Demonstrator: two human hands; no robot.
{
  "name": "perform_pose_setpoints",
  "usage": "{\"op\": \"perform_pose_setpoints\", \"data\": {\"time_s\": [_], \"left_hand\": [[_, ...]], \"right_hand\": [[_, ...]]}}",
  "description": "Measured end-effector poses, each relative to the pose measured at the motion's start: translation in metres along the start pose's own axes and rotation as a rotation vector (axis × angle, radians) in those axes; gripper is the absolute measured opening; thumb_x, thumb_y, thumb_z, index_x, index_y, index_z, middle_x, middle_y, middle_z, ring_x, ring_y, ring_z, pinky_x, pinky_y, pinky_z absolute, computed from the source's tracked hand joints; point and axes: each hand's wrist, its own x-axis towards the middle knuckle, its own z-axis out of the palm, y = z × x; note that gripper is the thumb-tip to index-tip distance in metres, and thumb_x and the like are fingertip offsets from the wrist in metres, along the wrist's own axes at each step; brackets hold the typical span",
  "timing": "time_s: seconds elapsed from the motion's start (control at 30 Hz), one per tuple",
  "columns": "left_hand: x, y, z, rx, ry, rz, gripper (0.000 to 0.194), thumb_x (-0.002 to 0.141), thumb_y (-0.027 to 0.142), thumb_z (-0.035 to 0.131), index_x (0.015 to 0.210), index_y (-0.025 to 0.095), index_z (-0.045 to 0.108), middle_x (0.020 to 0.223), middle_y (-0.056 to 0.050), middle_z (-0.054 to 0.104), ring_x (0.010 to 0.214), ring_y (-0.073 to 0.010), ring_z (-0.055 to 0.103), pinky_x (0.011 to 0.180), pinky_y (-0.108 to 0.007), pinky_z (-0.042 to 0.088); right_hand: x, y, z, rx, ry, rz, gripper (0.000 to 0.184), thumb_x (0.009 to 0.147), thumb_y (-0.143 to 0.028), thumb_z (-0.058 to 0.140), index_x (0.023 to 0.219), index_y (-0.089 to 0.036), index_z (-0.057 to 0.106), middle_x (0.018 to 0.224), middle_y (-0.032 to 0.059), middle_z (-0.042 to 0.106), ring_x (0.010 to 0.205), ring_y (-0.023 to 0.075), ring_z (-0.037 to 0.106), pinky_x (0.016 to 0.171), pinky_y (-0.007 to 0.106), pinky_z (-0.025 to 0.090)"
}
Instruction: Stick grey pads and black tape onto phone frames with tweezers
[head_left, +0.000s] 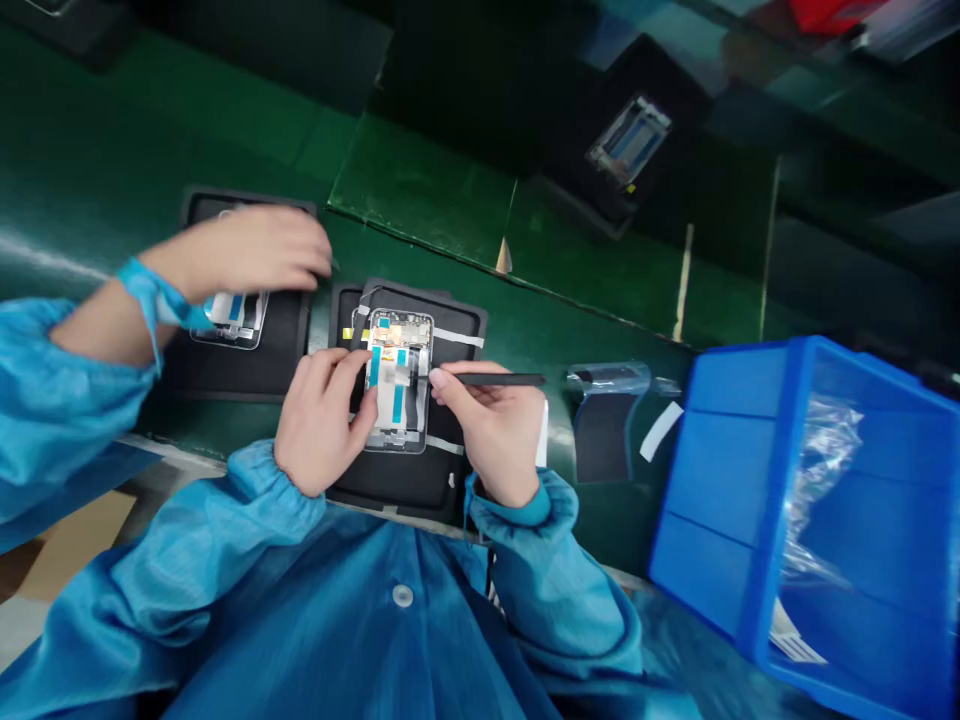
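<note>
At the front edge of the counter (532,320), I have the left hand (324,420) half-open, thumb and forefinger apart beside the left edge of an opened phone (390,398). My right hand (499,430) pinches a slim black tool (506,379), its tip by the phone's right edge. That phone lies near the middle of a black tray (397,490). Leftward, a co-worker's hand (262,245) reaches over a second tray (281,365); I can't tell whether it grips anything. Rightward, I see a dark sheet (604,440), a white strip (661,431) and, at the counter's right end, a blue bin (712,470).
</note>
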Motion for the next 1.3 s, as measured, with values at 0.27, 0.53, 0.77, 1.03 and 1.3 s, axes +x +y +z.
{"op": "perform_pose_setpoints", "data": {"time_s": [0.27, 0.53, 0.77, 1.03, 1.3], "left_hand": [[-0.004, 0.005, 0.02, 0.076, 0.018, -0.037, 0.045, 0.094, 0.023, 0.051, 0.138, 0.013, 0.048, 0.12, -0.018, 0.053, 0.107, -0.0312, 0.054, 0.09, -0.045, 0.052], [-0.003, 0.003, 0.023, 0.09, 0.033, -0.018, 0.044, 0.094, 0.023, 0.052, 0.136, 0.01, 0.05, 0.119, -0.019, 0.054, 0.104, -0.0289, 0.052, 0.085, -0.042, 0.051], [-0.003, 0.003, 0.022, 0.081, 0.021, -0.025, 0.046, 0.093, 0.024, 0.053, 0.138, 0.014, 0.048, 0.118, -0.017, 0.054, 0.103, -0.0282, 0.053, 0.087, -0.043, 0.05], [-0.003, 0.004, 0.019, 0.099, 0.012, -0.006, 0.046, 0.093, 0.024, 0.052, 0.138, 0.011, 0.049, 0.119, -0.019, 0.054, 0.104, -0.0293, 0.052, 0.086, -0.044, 0.051], [0.004, 0.0, 0.008, 0.256, -0.084, 0.127, 0.043, 0.093, 0.026, 0.053, 0.135, 0.02, 0.061, 0.113, -0.015, 0.056, 0.091, -0.0274, 0.049, 0.078, -0.041, 0.047]], "right_hand": [[0.021, 0.0, 0.022, -0.035, -0.043, 0.002, 0.015, 0.075, -0.03, 0.082, 0.08, -0.017, 0.076, 0.077, 0.0038, 0.079, 0.071, 0.02, 0.076, 0.068, 0.03, 0.063], [0.02, -0.001, 0.021, -0.087, -0.022, -0.01, 0.015, 0.075, -0.031, 0.082, 0.08, -0.018, 0.076, 0.075, 0.0033, 0.079, 0.068, 0.0201, 0.075, 0.06, 0.028, 0.061], [0.02, -0.001, 0.022, -0.099, -0.015, -0.023, 0.013, 0.076, -0.03, 0.081, 0.08, -0.018, 0.076, 0.076, 0.0031, 0.079, 0.067, 0.0195, 0.075, 0.06, 0.028, 0.061], [0.019, -0.001, 0.022, -0.107, -0.018, -0.019, 0.015, 0.076, -0.032, 0.081, 0.08, -0.019, 0.076, 0.078, 0.0043, 0.079, 0.069, 0.02, 0.075, 0.061, 0.029, 0.062], [0.019, 0.001, 0.022, -0.127, -0.022, -0.04, 0.014, 0.078, -0.032, 0.079, 0.082, -0.018, 0.076, 0.078, 0.0046, 0.079, 0.07, 0.0204, 0.076, 0.063, 0.029, 0.061]]}}
